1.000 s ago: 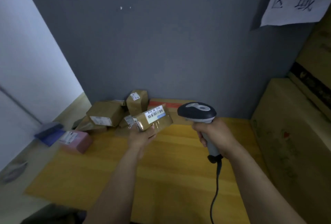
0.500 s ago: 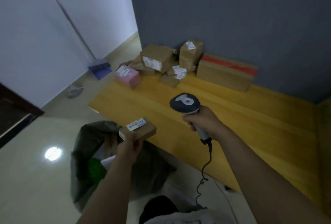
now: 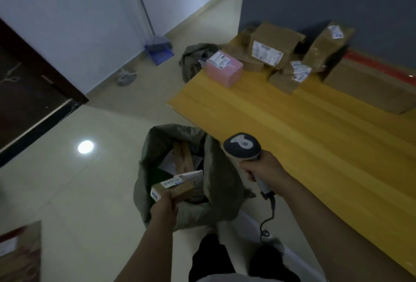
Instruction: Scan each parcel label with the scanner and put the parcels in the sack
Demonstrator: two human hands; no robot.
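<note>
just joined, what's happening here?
A person is sorting parcels. The left hand holds a small brown parcel over the open mouth of the grey sack on the floor, not yet let go. The right hand grips the scanner by its handle, off to the side of the sack. Other parcels already lie inside. A pink box and several brown parcels wait on the yellow table.

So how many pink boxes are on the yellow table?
1. The small pink cardboard box sits at the near-left corner of the yellow wooden table, beside the pile of brown parcels; another could hide behind that pile.
</note>
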